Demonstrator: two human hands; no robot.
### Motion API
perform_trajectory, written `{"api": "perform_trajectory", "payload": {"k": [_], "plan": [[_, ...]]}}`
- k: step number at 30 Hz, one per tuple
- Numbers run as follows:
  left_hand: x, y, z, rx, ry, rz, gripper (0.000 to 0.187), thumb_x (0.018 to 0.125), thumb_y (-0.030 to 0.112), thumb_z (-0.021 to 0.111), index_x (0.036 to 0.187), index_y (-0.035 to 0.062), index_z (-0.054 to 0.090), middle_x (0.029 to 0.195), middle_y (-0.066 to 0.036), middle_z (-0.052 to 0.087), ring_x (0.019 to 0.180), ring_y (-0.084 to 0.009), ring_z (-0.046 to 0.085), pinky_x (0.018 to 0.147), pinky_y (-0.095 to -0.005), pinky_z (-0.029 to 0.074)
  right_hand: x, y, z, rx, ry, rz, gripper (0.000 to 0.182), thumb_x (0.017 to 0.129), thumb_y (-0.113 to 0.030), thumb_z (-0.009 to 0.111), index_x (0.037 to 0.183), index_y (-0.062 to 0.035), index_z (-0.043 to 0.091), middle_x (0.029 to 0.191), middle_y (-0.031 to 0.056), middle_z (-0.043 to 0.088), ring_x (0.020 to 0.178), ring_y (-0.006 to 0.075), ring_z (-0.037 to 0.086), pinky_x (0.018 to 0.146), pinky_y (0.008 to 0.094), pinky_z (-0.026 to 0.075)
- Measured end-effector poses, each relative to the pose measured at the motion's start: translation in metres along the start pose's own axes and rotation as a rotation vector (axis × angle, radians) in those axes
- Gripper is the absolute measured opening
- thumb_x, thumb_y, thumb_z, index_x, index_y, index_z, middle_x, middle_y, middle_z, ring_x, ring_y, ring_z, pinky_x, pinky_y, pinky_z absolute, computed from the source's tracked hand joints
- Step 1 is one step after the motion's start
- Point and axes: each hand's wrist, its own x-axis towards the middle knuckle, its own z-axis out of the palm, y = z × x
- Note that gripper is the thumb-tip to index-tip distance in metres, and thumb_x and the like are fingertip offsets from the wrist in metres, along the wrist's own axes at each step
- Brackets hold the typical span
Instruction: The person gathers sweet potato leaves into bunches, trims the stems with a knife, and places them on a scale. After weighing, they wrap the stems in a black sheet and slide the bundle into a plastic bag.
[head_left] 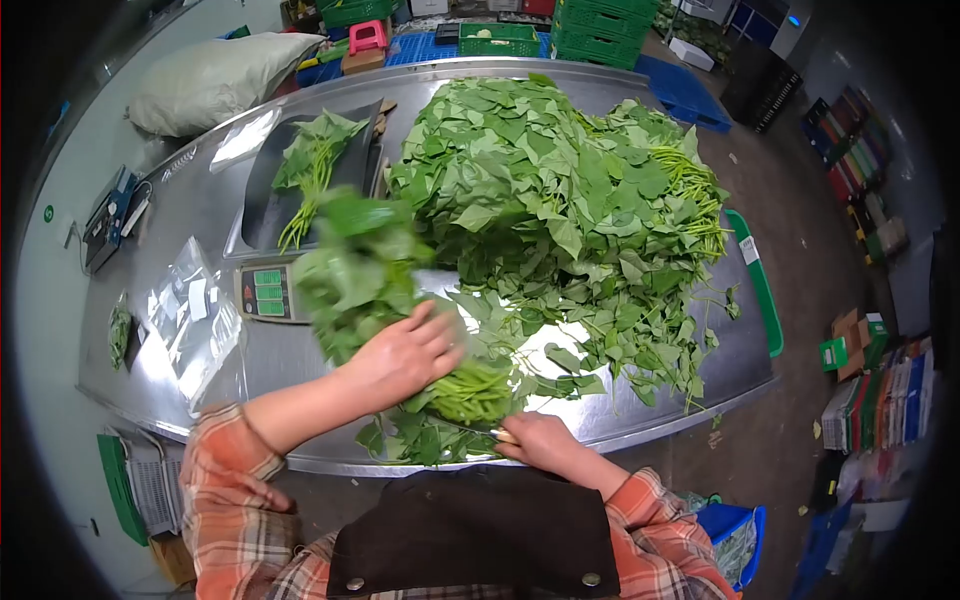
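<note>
My left hand is wrapped over a bunch of leafy greens, with its cut-looking pale stems toward me and its leaves blurred by motion at the far left. Close to the stem ends, my right hand is closed on the pale handle of what looks like a knife; its blade is mostly hidden under the stems. Beyond lies a large heap of the same greens. A smaller bunch rests on the dark pan of a scale with green displays.
Loose leaves and clear plastic bags lie on the steel table. A small electric device stands at the left edge. Green crates and a white sack are behind the table. A blue bin stands at lower right.
</note>
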Motion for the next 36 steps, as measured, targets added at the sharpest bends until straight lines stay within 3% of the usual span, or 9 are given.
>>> {"api": "perform_trajectory", "payload": {"k": [4, 8, 13, 17, 20, 23, 26, 30, 36], "plan": [[0.002, 0.004, 0.049, -0.064, -0.079, 0.035, 0.055, 0.08, 0.013, 0.046, 0.134, 0.0116, 0.036, 0.142, -0.011, 0.032, 0.132, -0.0242, 0.031, 0.106, -0.0396, 0.026, 0.003, -0.004, -0.011, 0.031, 0.111, -0.107, 0.021, 0.079, -0.025, 0.064, 0.088, -0.0065, 0.058, 0.076, 0.0106, 0.057, 0.067, 0.0298, 0.059, 0.058, 0.0386, 0.048], [-0.033, 0.018, 0.052, -0.214, -0.201, -0.193, 0.07, 0.072, 0.012, 0.061, 0.136, 0.0123, 0.033, 0.141, -0.011, 0.032, 0.129, -0.0246, 0.034, 0.104, -0.0416, 0.028, 0.004, 0.0, -0.04, 0.133, 0.243, 0.058, 0.016, 0.079, -0.02, 0.063, 0.087, -0.0068, 0.058, 0.081, 0.0106, 0.056, 0.067, 0.0292, 0.059, 0.056, 0.0374, 0.048], [-0.045, 0.061, 0.066, -0.838, 0.288, -0.635, 0.025, 0.079, 0.01, 0.065, 0.103, 0.0027, 0.062, 0.092, -0.01, 0.065, 0.079, -0.0213, 0.063, 0.068, -0.0295, 0.051, 0.048, -0.01, -0.039, -0.011, 0.517, 0.003, 0.014, 0.077, -0.015, 0.066, 0.084, -0.0041, 0.06, 0.078, 0.0102, 0.056, 0.064, 0.0278, 0.058, 0.056, 0.0358, 0.048], [-0.031, 0.083, 0.079, -1.747, 0.408, -0.975, 0.02, 0.09, 0.012, 0.054, 0.103, -0.0031, 0.059, 0.089, -0.011, 0.065, 0.077, -0.0146, 0.062, 0.072, -0.0272, 0.051, 0.066, 0.013, -0.02, -0.08, 0.323, 0.139, 0.014, 0.078, -0.017, 0.065, 0.083, -0.0046, 0.059, 0.08, 0.0106, 0.055, 0.069, 0.0294, 0.059, 0.06, 0.0369, 0.048], [-0.017, 0.088, 0.095, -1.958, 0.495, -1.05, 0.023, 0.092, 0.013, 0.049, 0.103, -0.005, 0.058, 0.09, -0.012, 0.064, 0.077, -0.0161, 0.062, 0.072, -0.0268, 0.051, 0.069, 0.01, -0.036, 0.071, 0.272, 0.162, 0.011, 0.08, -0.015, 0.061, 0.083, -0.0048, 0.057, 0.081, 0.0154, 0.055, 0.069, 0.0359, 0.057, 0.061, 0.0429, 0.047], [-0.004, 0.093, 0.101, -2.014, 0.558, -1.117, 0.027, 0.093, 0.016, 0.049, 0.108, -0.0056, 0.056, 0.089, -0.011, 0.063, 0.073, -0.0133, 0.061, 0.067, -0.0245, 0.051, 0.084, -0.004, -0.037, 0.145, 0.41, 0.132, 0.012, 0.08, -0.015, 0.06, 0.083, -0.0044, 0.057, 0.08, 0.0156, 0.056, 0.07, 0.0363, 0.058, 0.061, 0.0435, 0.047], [-0.001, 0.097, 0.103, -2.046, 0.671, -1.154, 0.028, 0.093, 0.017, 0.049, 0.11, -0.0047, 0.054, 0.089, -0.011, 0.063, 0.073, -0.0133, 0.06, 0.067, -0.0247, 0.051, 0.108, 0.01, -0.009, -0.099, 0.243, 0.177, 0.016, 0.08, -0.019, 0.064, 0.084, -0.0045, 0.059, 0.081, 0.0128, 0.056, 0.069, 0.0324, 0.058, 0.059, 0.0391, 0.046], [-0.002, 0.096, 0.092, -2.062, 0.745, -1.192, 0.028, 0.093, 0.019, 0.051, 0.107, -0.004, 0.054, 0.088, -0.01, 0.061, 0.071, -0.0122, 0.058, 0.065, -0.0248, 0.051, 0.097, -0.006, -0.039, 0.268, 0.469, 0.11, 0.011, 0.08, -0.012, 0.064, 0.083, -0.0015, 0.062, 0.078, 0.0133, 0.059, 0.068, 0.029, 0.058, 0.061, 0.0353, 0.046], [0.009, 0.095, 0.081, -2.097, 0.8, -1.142, 0.019, 0.091, 0.018, 0.054, 0.102, 0.0025, 0.057, 0.089, -0.006, 0.062, 0.068, -0.0081, 0.053, 0.054, -0.0201, 0.044, 0.075, -0.033, -0.04, 0.692, 0.339, 0.151, 0.011, 0.086, -0.011, 0.059, 0.085, -0.0003, 0.056, 0.078, 0.0101, 0.058, 0.064, 0.0196, 0.056, 0.059, 0.0288, 0.047]]}}
